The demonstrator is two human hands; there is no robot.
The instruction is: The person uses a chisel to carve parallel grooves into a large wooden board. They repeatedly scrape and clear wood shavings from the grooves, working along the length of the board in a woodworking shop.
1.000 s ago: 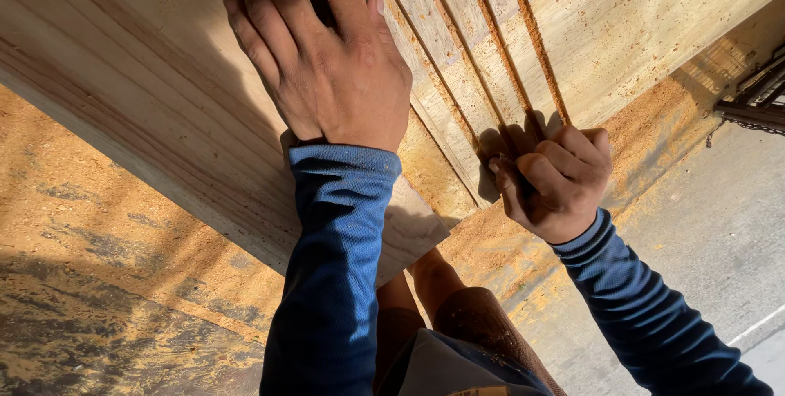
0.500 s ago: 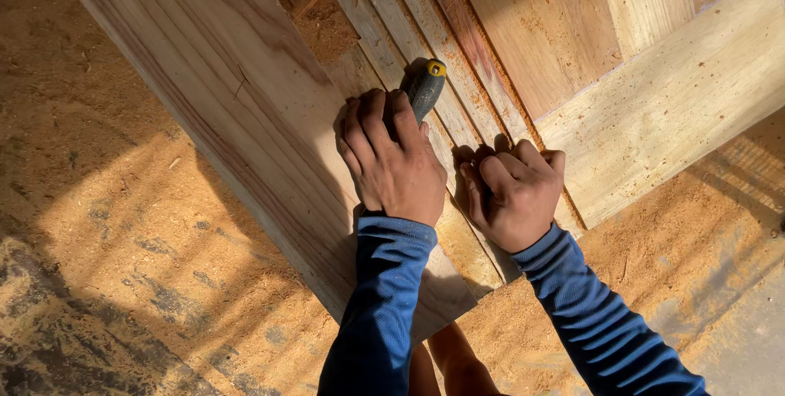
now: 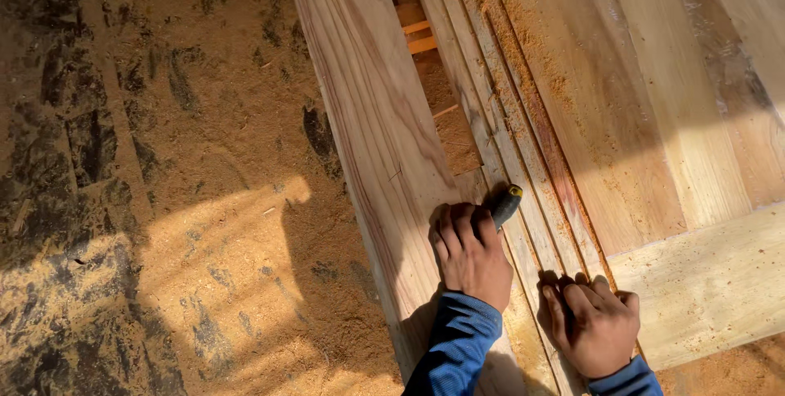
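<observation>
On the near end of the grooved moulding (image 3: 523, 224), my left hand (image 3: 470, 253) grips the dark-handled tool (image 3: 504, 204) (yellow-tipped) and should track one groove, while my right hand (image 3: 590, 322), fingers curled, presses the wood steady.

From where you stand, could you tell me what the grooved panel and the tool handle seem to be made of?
The grooved panel looks like bare, unfinished wood: pale grain lines run along it and sawdust lies in its grooves. The tool handle in the left hand looks like dark plastic or rubber with a yellow end cap; most of it is hidden. The right hand presses on the panel.
</observation>
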